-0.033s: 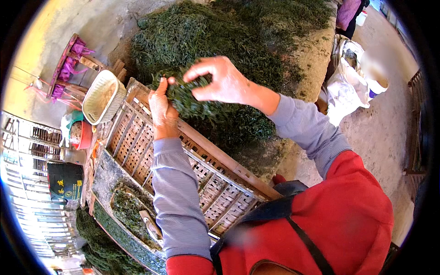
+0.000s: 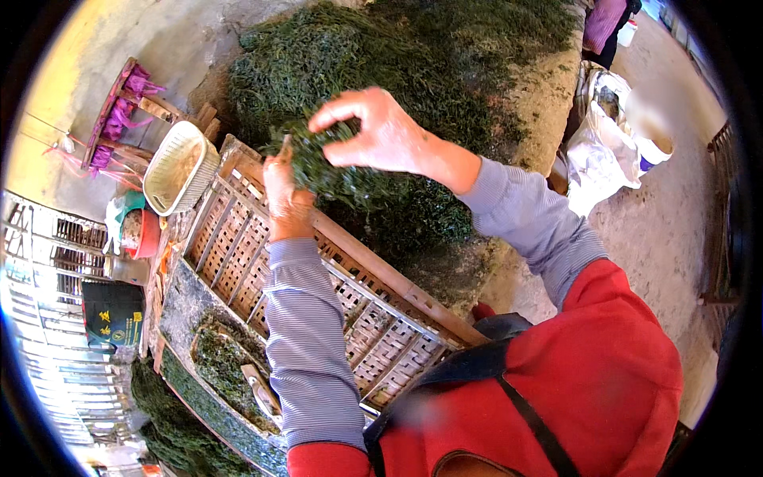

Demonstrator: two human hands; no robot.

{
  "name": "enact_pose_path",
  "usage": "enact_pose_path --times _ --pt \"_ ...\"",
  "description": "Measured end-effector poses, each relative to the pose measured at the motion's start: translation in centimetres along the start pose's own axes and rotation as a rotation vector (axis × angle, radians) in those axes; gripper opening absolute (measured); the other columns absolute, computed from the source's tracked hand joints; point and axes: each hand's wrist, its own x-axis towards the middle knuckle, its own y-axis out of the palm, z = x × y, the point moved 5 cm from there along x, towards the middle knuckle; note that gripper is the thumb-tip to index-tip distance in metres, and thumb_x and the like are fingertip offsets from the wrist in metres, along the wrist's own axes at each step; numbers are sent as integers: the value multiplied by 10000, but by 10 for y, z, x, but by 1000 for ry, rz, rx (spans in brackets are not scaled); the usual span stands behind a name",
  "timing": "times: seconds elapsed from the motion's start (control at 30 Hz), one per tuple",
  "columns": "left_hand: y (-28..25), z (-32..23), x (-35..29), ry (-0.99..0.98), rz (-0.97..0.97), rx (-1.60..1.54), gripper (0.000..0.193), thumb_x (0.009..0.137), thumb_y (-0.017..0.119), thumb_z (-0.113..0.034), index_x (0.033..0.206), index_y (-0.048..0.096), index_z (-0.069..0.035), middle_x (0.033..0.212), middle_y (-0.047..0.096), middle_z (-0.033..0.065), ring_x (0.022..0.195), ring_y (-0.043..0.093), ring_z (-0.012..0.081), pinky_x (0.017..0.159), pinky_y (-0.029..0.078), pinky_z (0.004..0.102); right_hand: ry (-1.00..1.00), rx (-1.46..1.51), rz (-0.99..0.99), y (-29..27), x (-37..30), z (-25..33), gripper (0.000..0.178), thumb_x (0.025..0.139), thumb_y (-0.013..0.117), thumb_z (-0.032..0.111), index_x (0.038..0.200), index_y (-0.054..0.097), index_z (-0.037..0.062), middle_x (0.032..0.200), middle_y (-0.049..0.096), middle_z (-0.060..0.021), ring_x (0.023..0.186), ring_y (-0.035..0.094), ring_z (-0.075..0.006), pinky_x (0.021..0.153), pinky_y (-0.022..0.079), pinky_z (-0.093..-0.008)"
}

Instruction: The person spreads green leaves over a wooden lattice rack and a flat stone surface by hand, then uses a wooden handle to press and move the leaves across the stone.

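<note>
The left hand (image 2: 288, 195) is against the near side of a wet-looking, dark green clump of stringy plant strands (image 2: 322, 176), its fingers too hidden to tell how far they close, while the right hand (image 2: 388, 139) curves over it with thumb and fingers spread apart, above the big matching heap (image 2: 318, 60) and beside a brown slatted rack (image 2: 381, 266). Nearby stand a pale ribbed oblong plastic basket (image 2: 191, 185), contents unclear, and a red plastic tub (image 2: 149, 235) holding something brownish. Yellow lettering marks a black bag (image 2: 105, 298) at left.
</note>
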Motion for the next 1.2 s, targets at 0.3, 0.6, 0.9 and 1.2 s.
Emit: enact_pose_path --times 0.3,0.6,0.9,1.2 --pt "47 61 -69 -219 243 -153 532 939 268 -525 1158 478 -88 860 601 110 624 556 193 575 501 361 436 358 -24 9 14 -106 497 732 679 176 1170 556 -25 965 640 -150 770 612 -149 686 491 -267" --pt "0 77 -49 -588 372 -430 161 940 484 -157 882 467 -8 719 510 60 442 344 64 420 285 223 558 -414 240 2 -79 -113 395 734 652 412 893 662 50 861 642 -173 826 632 -285 710 501 -400" --pt "13 28 -87 -576 497 -447 210 941 492 -209 882 496 -8 520 327 -51 412 254 52 388 233 194 338 -145 102 107 -178 -95 255 844 520 246 751 570 15 647 597 -186 671 619 -349 607 481 -453" --pt "-16 81 -117 -372 483 -182 275 882 496 -190 1086 531 -9 979 621 131 851 607 276 774 487 503 217 -227 185 35 -72 31 87 755 555 119 787 570 38 631 590 -160 600 610 -334 505 486 -409"
